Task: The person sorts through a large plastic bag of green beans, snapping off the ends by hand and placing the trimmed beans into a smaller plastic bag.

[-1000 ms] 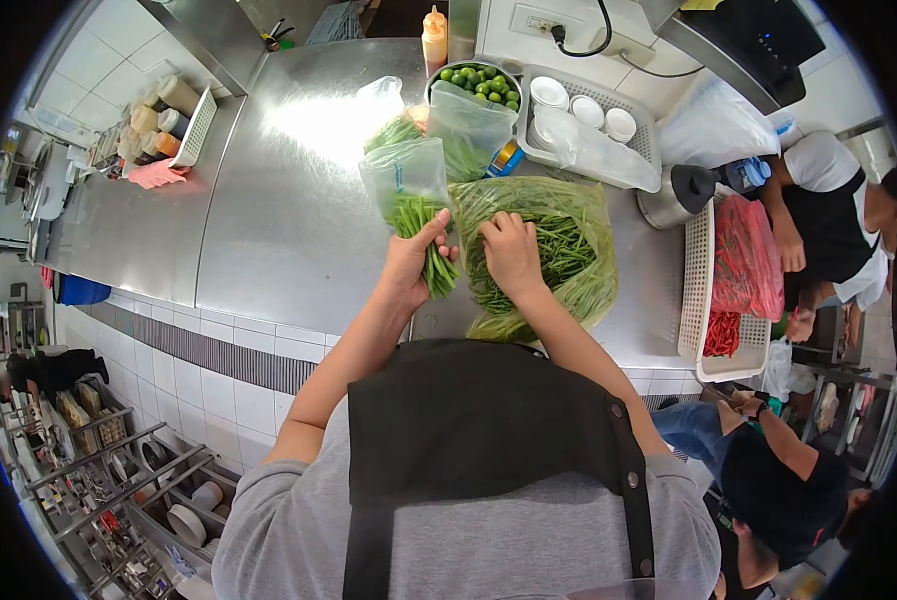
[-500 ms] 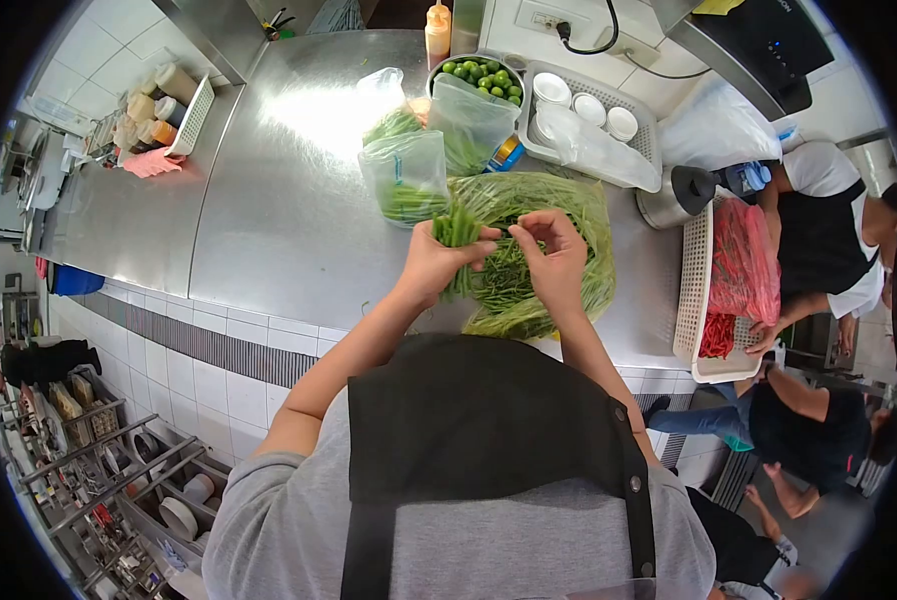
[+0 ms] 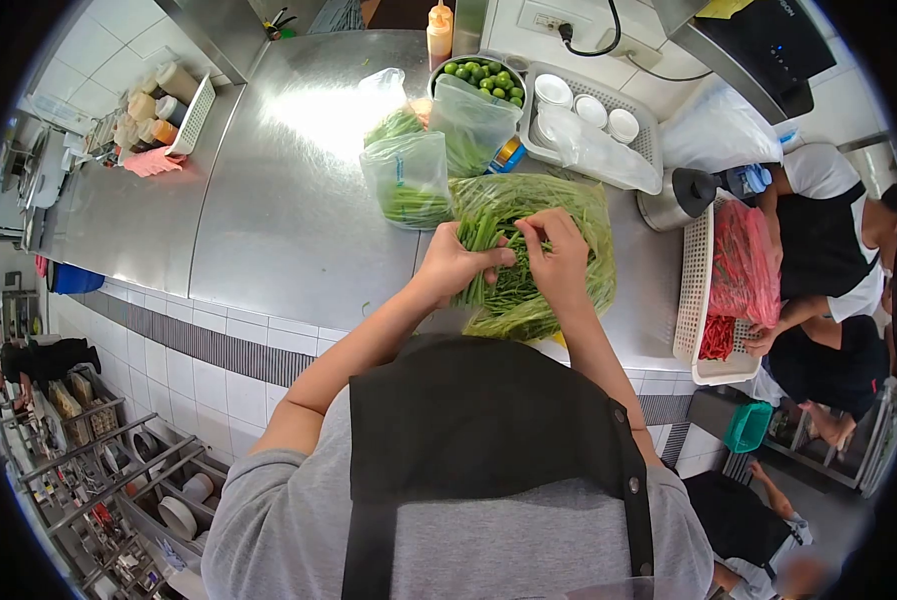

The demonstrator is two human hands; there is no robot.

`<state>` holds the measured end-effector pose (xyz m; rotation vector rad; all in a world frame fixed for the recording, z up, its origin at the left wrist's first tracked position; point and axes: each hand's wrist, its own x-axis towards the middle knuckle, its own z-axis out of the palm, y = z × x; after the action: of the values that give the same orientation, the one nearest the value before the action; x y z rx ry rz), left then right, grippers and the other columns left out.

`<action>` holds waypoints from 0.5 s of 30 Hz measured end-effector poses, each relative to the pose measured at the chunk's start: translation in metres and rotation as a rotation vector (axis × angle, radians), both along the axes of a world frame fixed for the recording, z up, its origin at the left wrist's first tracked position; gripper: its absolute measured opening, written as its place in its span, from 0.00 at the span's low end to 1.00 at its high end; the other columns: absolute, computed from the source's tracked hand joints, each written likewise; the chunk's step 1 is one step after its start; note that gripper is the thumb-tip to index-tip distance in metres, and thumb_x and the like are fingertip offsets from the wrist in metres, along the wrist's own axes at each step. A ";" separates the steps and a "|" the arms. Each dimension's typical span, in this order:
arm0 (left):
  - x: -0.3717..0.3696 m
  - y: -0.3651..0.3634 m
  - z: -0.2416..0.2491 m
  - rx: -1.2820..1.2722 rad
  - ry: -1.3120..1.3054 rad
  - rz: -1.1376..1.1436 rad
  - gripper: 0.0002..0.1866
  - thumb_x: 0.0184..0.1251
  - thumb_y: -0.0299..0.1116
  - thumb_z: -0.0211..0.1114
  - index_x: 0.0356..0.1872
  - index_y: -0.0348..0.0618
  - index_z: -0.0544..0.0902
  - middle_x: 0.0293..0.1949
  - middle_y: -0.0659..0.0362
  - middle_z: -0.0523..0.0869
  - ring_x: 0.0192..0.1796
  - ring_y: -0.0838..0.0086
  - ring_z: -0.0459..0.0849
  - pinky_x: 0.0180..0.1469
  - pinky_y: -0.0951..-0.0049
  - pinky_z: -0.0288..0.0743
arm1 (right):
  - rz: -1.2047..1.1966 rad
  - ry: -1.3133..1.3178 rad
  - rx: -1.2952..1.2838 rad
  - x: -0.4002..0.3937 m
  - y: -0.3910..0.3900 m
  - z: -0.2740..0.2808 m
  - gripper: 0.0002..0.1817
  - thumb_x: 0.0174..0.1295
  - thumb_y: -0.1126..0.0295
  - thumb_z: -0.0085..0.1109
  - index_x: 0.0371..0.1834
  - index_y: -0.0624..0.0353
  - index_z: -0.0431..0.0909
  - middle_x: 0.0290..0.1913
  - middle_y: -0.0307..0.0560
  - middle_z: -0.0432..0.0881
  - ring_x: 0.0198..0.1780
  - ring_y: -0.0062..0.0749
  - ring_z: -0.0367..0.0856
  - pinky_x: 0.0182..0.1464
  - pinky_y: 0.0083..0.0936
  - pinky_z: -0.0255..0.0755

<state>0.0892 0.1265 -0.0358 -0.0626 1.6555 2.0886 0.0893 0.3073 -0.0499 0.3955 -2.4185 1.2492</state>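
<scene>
- Steel counter fills the middle of a tiled kitchen; on it, at the person's side, lies the bag, its mouth spread wide, probably to leave the beans within easy reach.
- Left hand is above the bag's left part, thumb and fingers curled around a bundle of beans, closed enough to keep the stems together.
- Right hand is above the bag's middle, fingers bent, thumb and forefinger nearly meeting beside the bundle; whether a bean sits between them I cannot tell.
- Relative to the grip, the bundle runs through the left hand, its far ends rising past the thumb; the loose beans lie beneath and between both hands.
- Holding the bundle over the bag likely lets any stray drop back onto the heap, and leaves its right side open to the other hand.
- Just beyond the bag's left corner lies the pouch, with beans inside, perhaps set there to be near the left hand.
- Beyond the bag are limes and a tray of cups.
- Well right of the bag is a basket of chillies, a co-worker's hand at it.
</scene>
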 end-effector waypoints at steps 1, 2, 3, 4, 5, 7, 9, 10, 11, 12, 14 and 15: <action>0.000 0.000 -0.003 -0.001 0.002 0.002 0.08 0.61 0.23 0.75 0.38 0.33 0.84 0.30 0.57 0.89 0.26 0.79 0.84 0.28 0.75 0.79 | 0.002 0.002 -0.001 -0.001 -0.001 -0.004 0.05 0.63 0.78 0.68 0.35 0.64 0.79 0.33 0.45 0.80 0.32 0.34 0.80 0.36 0.28 0.74; -0.001 0.000 -0.009 0.024 -0.033 0.039 0.08 0.61 0.23 0.75 0.39 0.33 0.84 0.30 0.57 0.88 0.26 0.78 0.84 0.28 0.76 0.79 | -0.008 -0.005 0.017 -0.002 -0.002 -0.009 0.06 0.62 0.78 0.68 0.35 0.64 0.79 0.33 0.46 0.78 0.32 0.37 0.79 0.35 0.29 0.74; -0.002 0.000 -0.013 0.049 -0.068 0.076 0.08 0.61 0.22 0.75 0.39 0.33 0.84 0.30 0.58 0.88 0.26 0.77 0.84 0.28 0.76 0.79 | -0.017 -0.012 0.035 -0.003 -0.003 -0.013 0.06 0.61 0.79 0.68 0.35 0.64 0.78 0.33 0.48 0.77 0.32 0.41 0.78 0.35 0.31 0.73; -0.002 -0.001 -0.015 0.049 -0.067 0.078 0.08 0.61 0.22 0.75 0.39 0.33 0.84 0.30 0.58 0.88 0.26 0.77 0.84 0.28 0.76 0.79 | -0.016 -0.011 0.035 -0.003 -0.004 -0.016 0.06 0.61 0.79 0.68 0.35 0.64 0.78 0.33 0.48 0.77 0.32 0.41 0.78 0.35 0.31 0.73; -0.003 -0.003 -0.018 0.012 -0.072 0.073 0.09 0.62 0.22 0.74 0.39 0.33 0.84 0.31 0.56 0.88 0.26 0.76 0.84 0.28 0.75 0.80 | -0.022 0.046 0.062 -0.003 -0.005 -0.019 0.06 0.61 0.79 0.69 0.35 0.64 0.79 0.33 0.47 0.78 0.32 0.40 0.79 0.35 0.31 0.73; -0.004 -0.007 -0.012 -0.027 -0.078 0.072 0.09 0.62 0.22 0.74 0.40 0.32 0.84 0.33 0.55 0.89 0.26 0.76 0.85 0.28 0.75 0.81 | -0.023 0.102 0.086 -0.001 -0.010 -0.013 0.06 0.60 0.79 0.69 0.35 0.63 0.80 0.34 0.47 0.78 0.33 0.39 0.80 0.35 0.31 0.74; -0.003 -0.010 -0.005 -0.022 -0.131 0.045 0.09 0.63 0.23 0.73 0.41 0.31 0.84 0.35 0.53 0.89 0.27 0.76 0.85 0.27 0.75 0.81 | 0.046 0.161 0.041 0.004 -0.012 -0.003 0.05 0.59 0.79 0.70 0.36 0.63 0.82 0.35 0.47 0.79 0.35 0.38 0.81 0.36 0.30 0.74; -0.003 -0.010 -0.006 -0.022 -0.134 0.042 0.09 0.63 0.23 0.73 0.41 0.31 0.84 0.35 0.53 0.89 0.27 0.76 0.85 0.27 0.75 0.81 | 0.043 0.158 0.041 0.007 -0.013 0.000 0.05 0.59 0.79 0.70 0.36 0.63 0.82 0.35 0.47 0.79 0.35 0.38 0.81 0.36 0.30 0.74; -0.003 -0.010 -0.008 0.058 -0.178 0.071 0.08 0.64 0.23 0.73 0.41 0.32 0.83 0.35 0.53 0.89 0.27 0.77 0.84 0.28 0.75 0.80 | 0.095 0.136 -0.001 0.008 -0.013 0.001 0.04 0.60 0.79 0.70 0.36 0.63 0.83 0.35 0.46 0.80 0.35 0.36 0.81 0.37 0.29 0.74; -0.003 -0.010 -0.009 0.137 -0.220 0.099 0.08 0.64 0.22 0.73 0.40 0.33 0.83 0.35 0.53 0.90 0.27 0.77 0.84 0.28 0.75 0.80 | 0.146 0.117 -0.044 0.010 -0.013 0.003 0.04 0.60 0.80 0.69 0.36 0.63 0.84 0.35 0.44 0.80 0.36 0.34 0.81 0.37 0.27 0.74; -0.006 -0.011 -0.006 0.161 -0.249 0.146 0.08 0.65 0.23 0.73 0.41 0.33 0.82 0.36 0.52 0.90 0.27 0.77 0.84 0.28 0.75 0.80 | 0.049 0.104 -0.124 0.012 -0.008 0.005 0.04 0.60 0.80 0.69 0.36 0.63 0.83 0.35 0.44 0.80 0.36 0.31 0.81 0.38 0.25 0.74; -0.007 -0.013 -0.005 0.186 -0.281 0.196 0.09 0.65 0.23 0.73 0.42 0.33 0.82 0.37 0.51 0.90 0.27 0.78 0.84 0.28 0.75 0.80 | -0.044 0.087 -0.204 0.013 -0.006 0.005 0.04 0.61 0.81 0.68 0.36 0.63 0.83 0.35 0.44 0.80 0.36 0.29 0.80 0.38 0.24 0.73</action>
<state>0.0824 0.1140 -0.0412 -0.4535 1.3297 2.2468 0.1022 0.3018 -0.0448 0.3276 -2.1903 1.4123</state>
